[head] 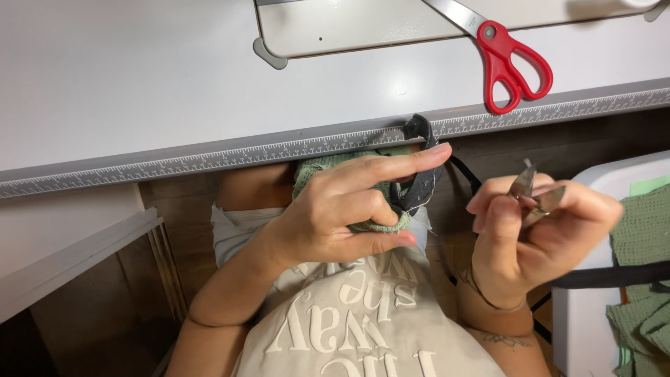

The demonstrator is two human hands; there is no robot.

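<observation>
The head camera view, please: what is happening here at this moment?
A person sits at a white sewing table. The left hand holds a small green fabric piece with a black strap just below the table's ruler edge. The right hand holds small metal snips beside the strap, not touching it. Red scissors lie on the table, unused. More green fabric lies on the right.

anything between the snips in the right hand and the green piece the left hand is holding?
Nothing visible. The right hand holds the metal snips apart from the green fabric piece pinched with its black strap in the left hand; only open space between.
</observation>
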